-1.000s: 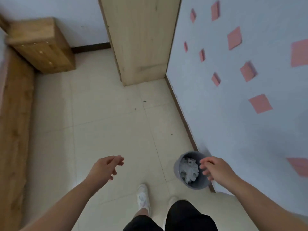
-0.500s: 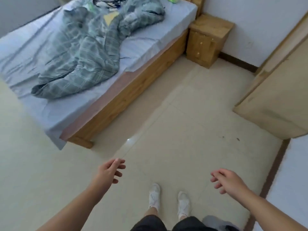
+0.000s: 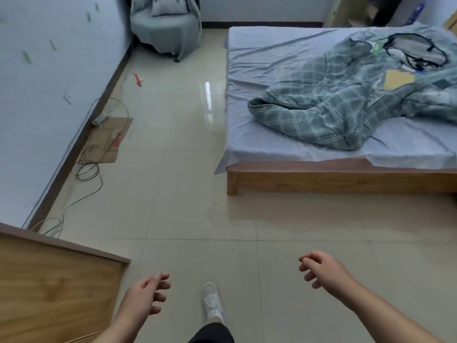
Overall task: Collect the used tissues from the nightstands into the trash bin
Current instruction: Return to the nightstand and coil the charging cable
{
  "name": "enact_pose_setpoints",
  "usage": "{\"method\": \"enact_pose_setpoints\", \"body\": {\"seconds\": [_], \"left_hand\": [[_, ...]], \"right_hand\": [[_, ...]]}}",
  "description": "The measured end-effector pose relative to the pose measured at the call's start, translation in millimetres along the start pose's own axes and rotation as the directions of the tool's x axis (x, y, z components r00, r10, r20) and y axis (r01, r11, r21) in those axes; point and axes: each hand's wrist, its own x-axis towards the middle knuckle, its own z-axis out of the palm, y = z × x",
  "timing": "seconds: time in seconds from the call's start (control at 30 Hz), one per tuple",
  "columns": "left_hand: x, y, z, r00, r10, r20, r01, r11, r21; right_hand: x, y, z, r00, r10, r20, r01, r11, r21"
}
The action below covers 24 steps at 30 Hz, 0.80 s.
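Observation:
My left hand (image 3: 146, 297) hangs low at the bottom centre-left, fingers loosely apart and holding nothing. My right hand (image 3: 321, 268) is out at the lower right over the tiled floor, fingers curled apart, also holding nothing. No trash bin, tissue or nightstand shows in this view. One white shoe (image 3: 212, 302) is on the floor between my hands.
A wooden bed (image 3: 321, 180) with a light blue sheet and a crumpled checked duvet (image 3: 321, 115) fills the right. A wooden door (image 3: 54, 288) stands at the lower left. Cables (image 3: 86, 170) and cardboard (image 3: 106, 141) lie along the left wall. A covered chair (image 3: 165, 26) sits at the back.
The view has swung left, from the grey bin by the wall, past the nightstand, to the foot of the bed. The bin and nightstand have left the frame; both hands stay empty.

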Motion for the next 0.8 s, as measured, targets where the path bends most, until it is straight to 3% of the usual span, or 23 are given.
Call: {"method": "enact_pose_setpoints", "body": {"seconds": [0.23, 0.4, 0.6, 0.8], "left_hand": [[71.8, 43.5, -62.2, 0.997, -0.062, -0.035, 0.062, 0.998, 0.003], [124.4, 99.2, -72.8, 0.999, -0.048, -0.025, 0.048, 0.999, -0.015], [194.6, 163.0, -75.5, 0.997, -0.067, -0.034, 0.068, 0.997, 0.044], [257.5, 239.3, -104.0, 0.982, -0.134, -0.13, 0.136, 0.991, 0.009]], "right_hand": [[49.7, -111.3, 52.8, 0.996, -0.041, 0.08, 0.054, 0.986, -0.161], [99.0, -153.0, 76.5, 0.99, 0.023, 0.139, 0.017, 0.961, -0.277], [198.4, -211.7, 96.2, 0.976, 0.102, 0.192, -0.041, 0.953, -0.3], [295.8, -355.4, 104.0, 0.967, 0.025, 0.252, 0.059, 0.946, -0.318]]}}
